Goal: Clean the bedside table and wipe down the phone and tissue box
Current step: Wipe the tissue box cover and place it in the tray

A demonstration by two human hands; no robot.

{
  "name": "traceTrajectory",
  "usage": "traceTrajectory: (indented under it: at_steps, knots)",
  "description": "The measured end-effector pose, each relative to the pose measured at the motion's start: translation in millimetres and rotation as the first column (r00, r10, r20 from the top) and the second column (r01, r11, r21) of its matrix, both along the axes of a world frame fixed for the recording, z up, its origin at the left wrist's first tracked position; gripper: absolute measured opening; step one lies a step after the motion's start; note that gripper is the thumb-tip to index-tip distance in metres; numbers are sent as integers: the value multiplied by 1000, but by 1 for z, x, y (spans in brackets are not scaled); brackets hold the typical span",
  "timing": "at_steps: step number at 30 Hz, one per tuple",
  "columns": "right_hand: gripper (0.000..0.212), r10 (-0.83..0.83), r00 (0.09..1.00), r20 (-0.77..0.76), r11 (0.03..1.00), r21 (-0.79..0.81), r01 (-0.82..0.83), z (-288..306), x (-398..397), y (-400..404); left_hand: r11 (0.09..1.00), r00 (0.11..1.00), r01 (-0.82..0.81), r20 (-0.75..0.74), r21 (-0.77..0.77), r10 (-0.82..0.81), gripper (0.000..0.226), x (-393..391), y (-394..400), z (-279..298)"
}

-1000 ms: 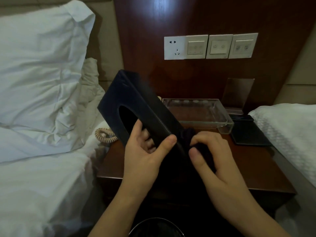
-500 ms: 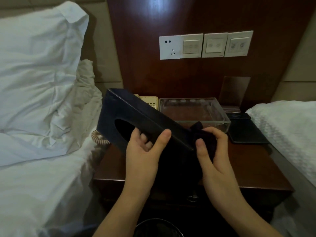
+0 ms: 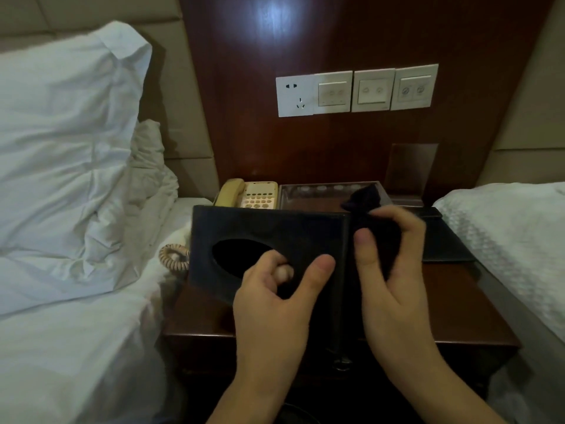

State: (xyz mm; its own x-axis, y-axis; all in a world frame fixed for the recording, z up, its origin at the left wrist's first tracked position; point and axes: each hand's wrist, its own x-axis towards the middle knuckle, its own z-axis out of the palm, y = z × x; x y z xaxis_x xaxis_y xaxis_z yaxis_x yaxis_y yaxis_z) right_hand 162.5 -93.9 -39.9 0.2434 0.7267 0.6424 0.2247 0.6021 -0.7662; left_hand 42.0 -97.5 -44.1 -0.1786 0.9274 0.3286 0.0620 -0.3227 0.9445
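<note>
Tissue box (image 3: pixel 275 234) now lowered level, left hand (image 3: pixel 272 304) grip hooking its opening, right hand (image 3: pixel 394 270) pinching cloth (image 3: pixel 371 228).

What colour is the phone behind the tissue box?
The phone is a pale cream or beige, handset and keypad alike, seen in the head view.

White rumpled pillow (image 3: pixel 61 142) leans against beige padded headboard (image 3: pixel 171 96), far left. White sheet (image 3: pixel 70 356) covers the bed below it. Dark glossy wood wall panel (image 3: pixel 351 35) at centre carries a row of white and cream socket and switch plates (image 3: pixel 356 90). Clear glass rectangular tray (image 3: pixel 318 194) near the panel's foot; clear acrylic upright stand (image 3: pixel 411 166) just right. Flat black folder (image 3: pixel 446 243) further right. White textured bed cover (image 3: pixel 513 231) at right edge.
</note>
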Motion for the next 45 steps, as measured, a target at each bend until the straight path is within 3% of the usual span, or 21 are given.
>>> traceTrajectory:
  at_steps: [3,6,10,17,23,30,35,39,42,43,45]
  knots:
    - [21,-68,966,249,998,15,66,-17,-10,-12,997,995,-71,75,0,71,47,-4,4,5]
    - [18,-19,957,290,999,-32,29,-16,-13,-10,996,993,-85,84,-22,87,52,-9,8,4]
    - [15,-9,987,161,999,-44,16,7,4,14,997,991,-25,133,-73,35,49,2,2,2]
    - [15,113,982,153,992,-73,-103,-24,-14,-18,985,985,-172,2,-30,172,67,-3,8,-4]
    - [12,109,993,42,992,-67,-106,-1,1,5,991,994,-105,4,-82,105,47,8,-2,0]
    - [14,186,976,112,978,-118,-173,-27,-17,-25,980,983,-184,-21,-76,183,59,-6,8,2]
    - [12,160,987,-7,984,-73,-160,4,-4,4,991,993,-97,56,-89,102,40,7,-4,10]
    - [15,118,983,140,992,-57,-111,-17,-15,-26,985,986,-148,58,-84,153,58,-1,3,8]
    - [18,63,943,326,998,-38,-54,-15,-11,-27,979,982,-178,51,-101,184,55,-11,9,12]
    - [23,52,954,295,997,-68,-33,-11,-5,-22,980,982,-164,71,-111,172,52,-13,10,13]
    - [44,29,999,44,984,-178,-21,1,9,-16,982,984,-139,93,-130,152,50,-16,10,14]
